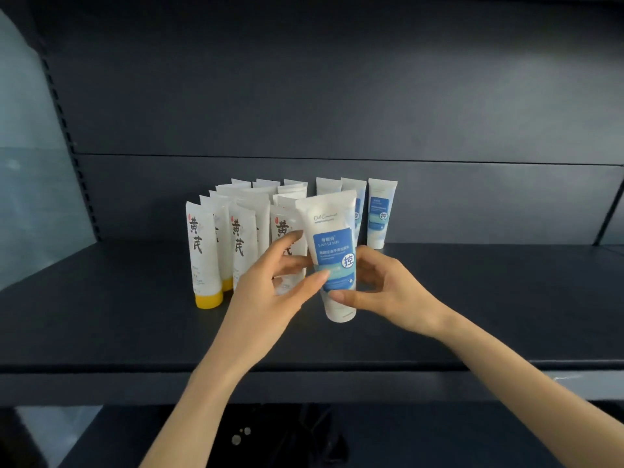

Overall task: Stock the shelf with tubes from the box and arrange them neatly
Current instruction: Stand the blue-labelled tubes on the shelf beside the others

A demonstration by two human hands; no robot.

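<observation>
both bare arms reach forward; left hand and right hand face each other, fingers curled, thumbs pinching in toward the middle.

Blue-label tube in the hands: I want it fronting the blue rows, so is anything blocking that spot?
Nothing visible does. The blue-label tube, held by left hand and right hand, has bare shelf beneath and around it.

A tube stands cap-down on the shelf, nearer the front edge than the rest, with the left hand at its left side and the right hand at its right. Left of and behind this tube stand rows of tubes. Behind it and slightly right, near the back panel, stand more tubes
</observation>
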